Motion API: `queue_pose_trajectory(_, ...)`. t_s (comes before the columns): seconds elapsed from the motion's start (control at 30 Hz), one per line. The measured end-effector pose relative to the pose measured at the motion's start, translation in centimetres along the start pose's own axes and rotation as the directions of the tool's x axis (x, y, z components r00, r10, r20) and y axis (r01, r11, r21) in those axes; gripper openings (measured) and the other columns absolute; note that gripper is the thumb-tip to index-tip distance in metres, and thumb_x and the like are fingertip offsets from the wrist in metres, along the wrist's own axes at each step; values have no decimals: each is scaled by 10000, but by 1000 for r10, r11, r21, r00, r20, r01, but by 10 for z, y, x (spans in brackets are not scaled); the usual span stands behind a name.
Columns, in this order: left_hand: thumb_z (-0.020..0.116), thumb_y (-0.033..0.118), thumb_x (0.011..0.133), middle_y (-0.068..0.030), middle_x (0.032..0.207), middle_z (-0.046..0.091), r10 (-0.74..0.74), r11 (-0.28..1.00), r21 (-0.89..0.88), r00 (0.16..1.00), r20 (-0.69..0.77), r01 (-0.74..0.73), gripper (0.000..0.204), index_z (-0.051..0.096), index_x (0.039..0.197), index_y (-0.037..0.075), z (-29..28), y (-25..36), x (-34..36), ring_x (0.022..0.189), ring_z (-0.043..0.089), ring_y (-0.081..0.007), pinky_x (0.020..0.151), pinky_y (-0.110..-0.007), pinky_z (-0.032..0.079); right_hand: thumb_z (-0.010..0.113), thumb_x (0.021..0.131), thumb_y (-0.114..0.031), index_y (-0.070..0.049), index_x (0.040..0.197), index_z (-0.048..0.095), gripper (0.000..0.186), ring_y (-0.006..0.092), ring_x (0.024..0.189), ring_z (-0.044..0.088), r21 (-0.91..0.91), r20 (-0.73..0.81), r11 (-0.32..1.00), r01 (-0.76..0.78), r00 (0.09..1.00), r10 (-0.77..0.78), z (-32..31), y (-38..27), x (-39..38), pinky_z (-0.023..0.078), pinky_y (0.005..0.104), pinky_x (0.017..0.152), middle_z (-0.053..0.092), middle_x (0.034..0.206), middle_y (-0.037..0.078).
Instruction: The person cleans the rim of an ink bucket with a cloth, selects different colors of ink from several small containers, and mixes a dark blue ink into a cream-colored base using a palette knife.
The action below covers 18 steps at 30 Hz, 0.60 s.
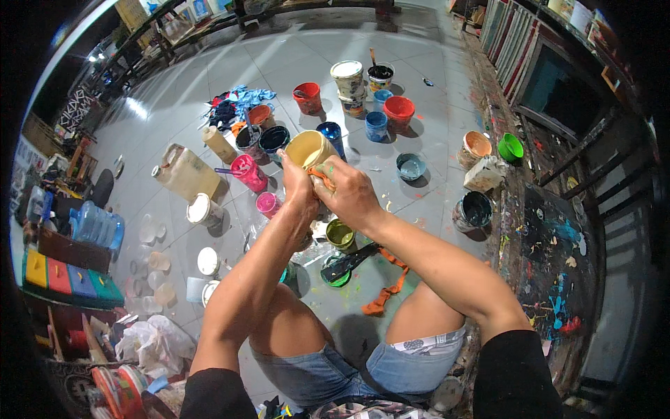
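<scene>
- The person sits with bent knees over the grey tiled floor (pixel 230 237), both arms stretched forward, and a pale yellow tub (pixel 301 144) is held up between the hands, its inside showing.
- The left hand (pixel 296 180) has its grip closed around the tub's near left side.
- The right hand (pixel 346 192) has its grip clenched on an orange rag (pixel 322 177), pressed against the tub's near right side.
- Just beyond the tub I see a blue cup (pixel 329 133) and a dark paint pot (pixel 275 140).
- To the left stand a pink cup (pixel 246 171) with a stick in it and a smaller pink cup (pixel 267 204); farther left are a cloudy jug (pixel 187 174) and a white-lidded tub (pixel 202 208).
- Nearer the knees, an olive paint cup (pixel 340 234) stands on the floor; a black, flat tool (pixel 351 263) lies over a green-rimmed pot (pixel 336 279), and an orange cloth strip (pixel 382 292) trails beside it.
- Farther off are a red tub (pixel 399 112), a tall white-topped bucket (pixel 347 75) and a heap of cloths (pixel 241 103).
- Over on the right, a bright green tub (pixel 511 147) stands near an orange-stained tub (pixel 477 144).
</scene>
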<state>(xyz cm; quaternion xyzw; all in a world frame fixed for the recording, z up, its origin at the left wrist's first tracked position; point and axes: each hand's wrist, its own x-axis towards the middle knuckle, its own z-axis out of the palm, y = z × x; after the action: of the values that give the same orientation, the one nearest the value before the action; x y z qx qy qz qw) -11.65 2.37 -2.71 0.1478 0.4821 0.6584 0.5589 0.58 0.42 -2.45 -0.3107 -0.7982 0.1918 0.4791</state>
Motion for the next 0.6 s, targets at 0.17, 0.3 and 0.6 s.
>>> queue_pose_trajectory(0.17,180,693,983,-120,1223,635,-32,988,146,991,-127,51,772,521,1348,104,-3,1,2,1022,656,-280,865,-433,538,652,879,-194,-11,954,649,197,324,794,663,-224,190,974,-21,980,65,-6,32,-13,525,441,686,629,928,139)
queue_pose_trajectory(0.3,191,713,974,-102,1214,639,59,983,178,995,-86,-42,756,514,1372,157,-32,14,22,1015,658,-250,788,-391,541,579,960,-209,-24,1075,662,233,219,850,697,-17,161,901,-434,888,431,-37,62,0,554,372,690,678,1071,137)
queue_pose_trajectory(0.6,100,700,976,-89,1287,633,-65,977,209,995,77,48,786,517,1381,172,-39,22,8,1146,627,-280,1012,-535,417,497,1019,-172,11,1166,610,259,146,910,678,817,433,168,-552,779,453,-50,45,21,571,291,748,677,1065,85)
